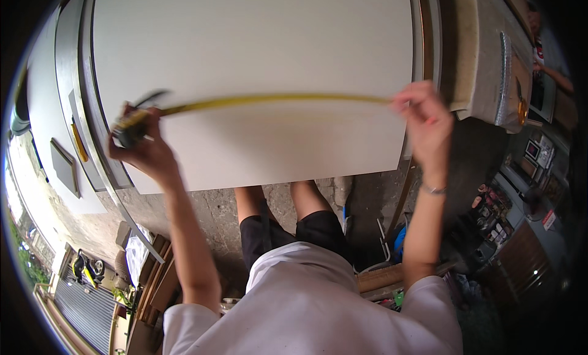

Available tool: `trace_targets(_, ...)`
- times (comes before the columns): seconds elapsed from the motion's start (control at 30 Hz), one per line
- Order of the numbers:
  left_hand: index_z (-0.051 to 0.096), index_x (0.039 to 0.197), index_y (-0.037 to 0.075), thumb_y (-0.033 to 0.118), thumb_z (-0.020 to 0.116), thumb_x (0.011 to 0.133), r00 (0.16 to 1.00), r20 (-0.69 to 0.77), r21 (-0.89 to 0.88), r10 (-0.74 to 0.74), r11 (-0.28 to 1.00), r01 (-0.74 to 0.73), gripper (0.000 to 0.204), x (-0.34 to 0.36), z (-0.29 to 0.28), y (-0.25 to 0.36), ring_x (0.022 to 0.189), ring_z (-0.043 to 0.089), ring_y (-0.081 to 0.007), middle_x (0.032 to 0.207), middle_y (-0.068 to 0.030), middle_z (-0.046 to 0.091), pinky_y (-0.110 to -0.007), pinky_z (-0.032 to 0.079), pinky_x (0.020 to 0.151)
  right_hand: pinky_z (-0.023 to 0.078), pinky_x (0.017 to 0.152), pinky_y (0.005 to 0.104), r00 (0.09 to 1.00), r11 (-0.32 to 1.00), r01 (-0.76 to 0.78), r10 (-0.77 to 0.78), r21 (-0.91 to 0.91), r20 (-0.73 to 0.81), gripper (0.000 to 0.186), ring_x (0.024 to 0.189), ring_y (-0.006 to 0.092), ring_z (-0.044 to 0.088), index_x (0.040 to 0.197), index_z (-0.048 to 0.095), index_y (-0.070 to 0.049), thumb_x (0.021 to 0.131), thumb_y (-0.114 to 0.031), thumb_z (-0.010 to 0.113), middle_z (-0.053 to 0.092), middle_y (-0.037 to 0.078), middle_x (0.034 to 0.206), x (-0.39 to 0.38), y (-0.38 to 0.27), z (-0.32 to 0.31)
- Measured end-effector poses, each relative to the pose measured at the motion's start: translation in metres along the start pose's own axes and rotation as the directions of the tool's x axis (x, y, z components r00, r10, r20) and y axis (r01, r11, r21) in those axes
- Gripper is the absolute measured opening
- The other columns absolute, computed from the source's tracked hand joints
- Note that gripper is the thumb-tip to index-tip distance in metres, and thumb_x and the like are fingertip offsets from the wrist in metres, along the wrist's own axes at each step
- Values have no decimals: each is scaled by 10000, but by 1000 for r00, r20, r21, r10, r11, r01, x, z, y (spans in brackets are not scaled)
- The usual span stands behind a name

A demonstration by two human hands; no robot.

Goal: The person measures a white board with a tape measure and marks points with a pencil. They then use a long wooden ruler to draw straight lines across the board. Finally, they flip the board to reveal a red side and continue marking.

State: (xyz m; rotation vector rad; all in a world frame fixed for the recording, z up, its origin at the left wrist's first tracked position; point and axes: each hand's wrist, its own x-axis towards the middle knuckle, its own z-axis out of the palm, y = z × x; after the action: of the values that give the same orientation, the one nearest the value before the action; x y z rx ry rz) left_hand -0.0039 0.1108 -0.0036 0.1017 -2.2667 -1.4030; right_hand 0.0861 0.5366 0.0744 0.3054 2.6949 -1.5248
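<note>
My left hand (142,140) is closed round the dark case of a tape measure, above the left side of a large white board (257,42). The yellow blade of the tape measure (275,98) stretches across the board in a slight upward bow and casts a soft shadow on it. At the right edge of the board, my right hand (424,113) pinches the free end of the blade. Both hands are a little smeared by motion. A thin dark strip beside the left hand is too blurred to name.
A long metal strip (131,217) runs down along the board's left side. Further left lies a pale panel with a small grey piece (64,165) on it. To the right stands a covered bench (490,61). At the far right edge another person's arm (557,79) shows.
</note>
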Motion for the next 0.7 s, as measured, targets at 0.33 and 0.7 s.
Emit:
trace_targets(0.33,306,1293,23,143,899,805,1000,2,239,-10,971,9,777,60,0,-80,1140,634,-265,1314,-253,581,-363,580,967,473,733,299,965,892,-132,16,-433,-263,112,783,167,608,969,689,-32,941,-138,714,668,48,877,56,81,-22)
trace_targets(0.7,513,1286,-59,387,916,764,989,21,452,-148,883,123,796,49,-10,-69,1160,546,-305,1192,-167,551,-420,411,1071,503,769,300,782,969,-38,-124,-244,-611,314,956,178,657,1174,653,22,1081,-239,506,692,117,1127,47,69,20)
